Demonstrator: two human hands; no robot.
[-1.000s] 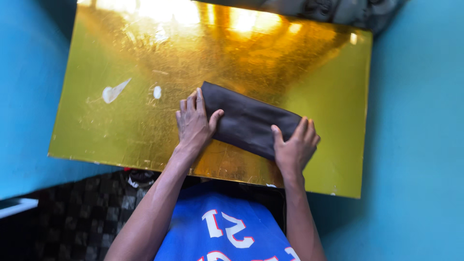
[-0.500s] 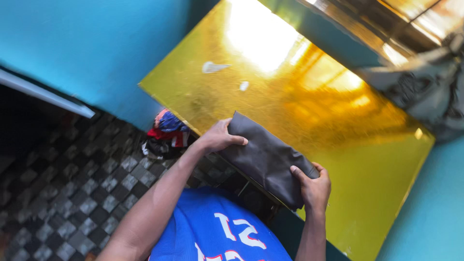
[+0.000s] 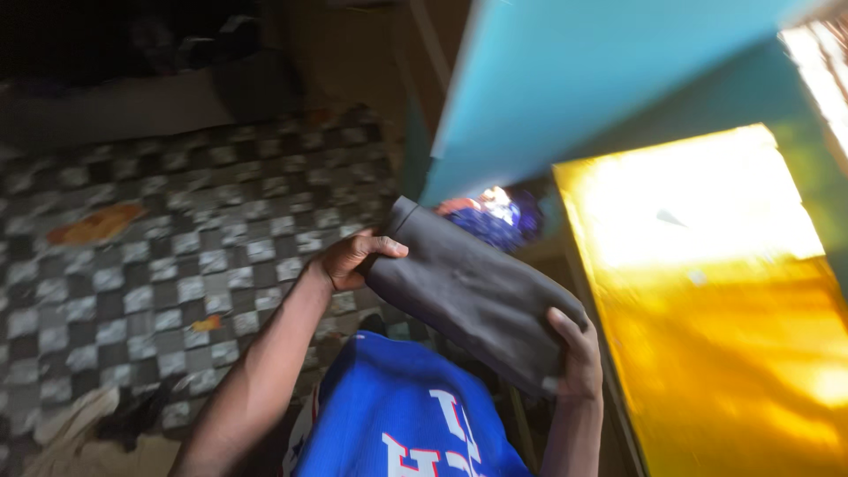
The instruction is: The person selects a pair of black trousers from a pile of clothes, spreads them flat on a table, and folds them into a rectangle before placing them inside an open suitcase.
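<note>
Checkered floor fills the left of the frame; my left hand and right hand each clamp an end of the folded dark cloth, best kept level and taut.

Two hands — left hand, right hand; one dark folded cloth; one golden sheet; one blue jersey.

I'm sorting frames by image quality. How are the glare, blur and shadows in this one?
Head view: strong glare burns out the top of the gold sheet; motion blur smears the checkered floor and the sheet's edges; the top left corner is lost in deep shadow; the left hand, right hand and the dark folded cloth they hold are fairly sharp.
</note>
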